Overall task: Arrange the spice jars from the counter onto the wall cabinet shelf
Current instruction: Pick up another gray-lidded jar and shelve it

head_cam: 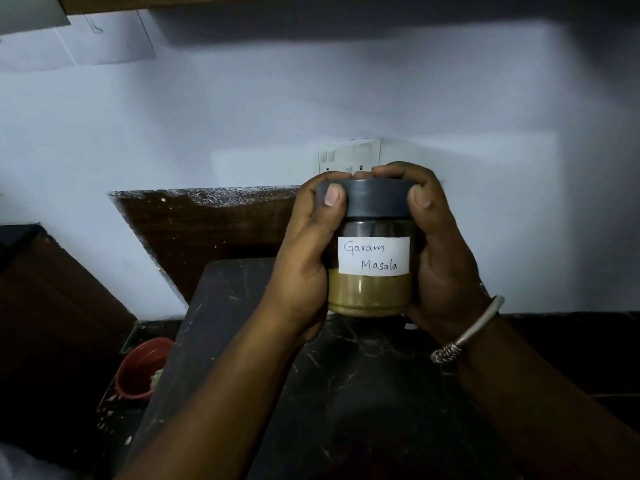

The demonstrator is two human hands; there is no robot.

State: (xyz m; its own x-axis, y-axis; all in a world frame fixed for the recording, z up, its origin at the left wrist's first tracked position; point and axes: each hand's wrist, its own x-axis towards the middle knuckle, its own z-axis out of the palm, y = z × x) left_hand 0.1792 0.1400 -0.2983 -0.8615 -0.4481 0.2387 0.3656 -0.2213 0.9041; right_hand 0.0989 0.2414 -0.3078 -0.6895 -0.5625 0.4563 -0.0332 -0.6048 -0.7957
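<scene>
Overhead, a broad stretch of bare white wall (311,98) lies open between the spice jar (370,289) and a wooden edge (207,1) that the top of the frame cuts off. The dark marbled bench (346,393) fills the lower middle. Its left edge runs diagonally down towards the viewer, and its back edge meets the wall.

The jar is upright in front of the wall, over the rear part of the bench and just below a white switch plate (349,157). It has a grey lid (375,199), a white label (374,255) reading "Garam Masala", and brown powder filling its lower part.

The left hand (304,271) and right hand (440,258) grip it from either side. Each has its fingers curled round the back and its thumb pressed on the rim of the lid. A silver bracelet (467,334) circles the right wrist.

Most of the fingers are hidden behind the jar, with only their tips showing over the lid. Whether the base touches the bench cannot be told. A red bowl (142,368) sits low beside the bench's left edge, partly hidden by it, and its contents are too dim to make out.
</scene>
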